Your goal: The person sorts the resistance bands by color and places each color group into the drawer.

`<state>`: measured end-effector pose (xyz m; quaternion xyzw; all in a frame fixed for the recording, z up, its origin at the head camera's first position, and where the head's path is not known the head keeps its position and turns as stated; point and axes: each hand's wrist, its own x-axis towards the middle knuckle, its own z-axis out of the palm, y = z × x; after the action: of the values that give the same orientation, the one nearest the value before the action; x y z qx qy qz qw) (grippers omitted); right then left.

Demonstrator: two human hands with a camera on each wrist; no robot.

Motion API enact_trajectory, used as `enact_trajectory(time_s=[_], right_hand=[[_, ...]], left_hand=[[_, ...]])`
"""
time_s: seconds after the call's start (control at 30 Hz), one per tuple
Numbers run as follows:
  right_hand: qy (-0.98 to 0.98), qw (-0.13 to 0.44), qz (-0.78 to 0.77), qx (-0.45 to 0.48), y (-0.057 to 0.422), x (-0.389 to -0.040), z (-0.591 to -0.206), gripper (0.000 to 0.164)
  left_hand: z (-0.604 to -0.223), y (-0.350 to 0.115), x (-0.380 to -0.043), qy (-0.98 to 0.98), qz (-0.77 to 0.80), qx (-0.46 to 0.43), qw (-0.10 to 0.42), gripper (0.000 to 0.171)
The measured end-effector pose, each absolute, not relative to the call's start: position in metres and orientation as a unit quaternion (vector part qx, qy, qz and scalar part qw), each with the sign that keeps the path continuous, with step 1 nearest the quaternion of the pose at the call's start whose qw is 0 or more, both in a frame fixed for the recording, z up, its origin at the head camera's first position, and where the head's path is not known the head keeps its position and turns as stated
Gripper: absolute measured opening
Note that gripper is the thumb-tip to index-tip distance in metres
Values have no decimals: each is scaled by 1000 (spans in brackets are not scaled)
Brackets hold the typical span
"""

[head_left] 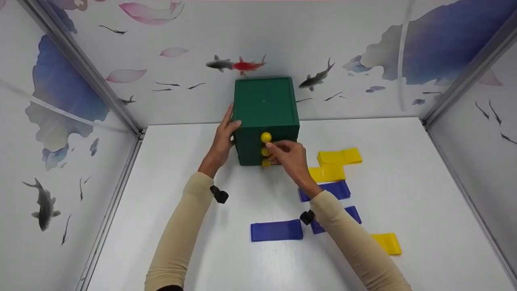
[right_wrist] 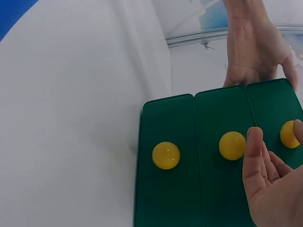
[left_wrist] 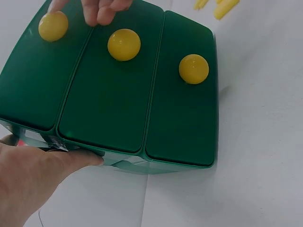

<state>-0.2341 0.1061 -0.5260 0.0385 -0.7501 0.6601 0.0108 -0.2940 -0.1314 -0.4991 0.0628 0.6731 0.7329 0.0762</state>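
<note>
We see a green box-shaped cabinet with three drawers at the desk's far edge. The left hand presses its left side, grip straight-fingered. At its front, the right hand's grip is spread, the thumb touching the top round yellow knob. Flat yellow strips and blue strips lie nearer, mostly right.
</note>
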Motion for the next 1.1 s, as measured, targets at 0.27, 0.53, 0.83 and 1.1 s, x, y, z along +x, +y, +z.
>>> enact_trajectory(time_s=[0.27, 0.53, 0.83, 1.1], right_hand=[[-757, -16, 653, 17, 111, -233, -542, 35], [-761, -35, 648, 6, 105, -237, -552, 34], [-758, -35, 651, 1, 97, -239, -558, 32], [-751, -18, 660, 1, 90, -242, -561, 26]], left_hand=[[-498, -131, -294, 664, 742, 59, 79, 77], [-499, -130, -294, 663, 743, 53, 75, 77], [-498, -130, -293, 666, 740, 54, 70, 78], [-498, -130, -294, 666, 741, 51, 74, 79]])
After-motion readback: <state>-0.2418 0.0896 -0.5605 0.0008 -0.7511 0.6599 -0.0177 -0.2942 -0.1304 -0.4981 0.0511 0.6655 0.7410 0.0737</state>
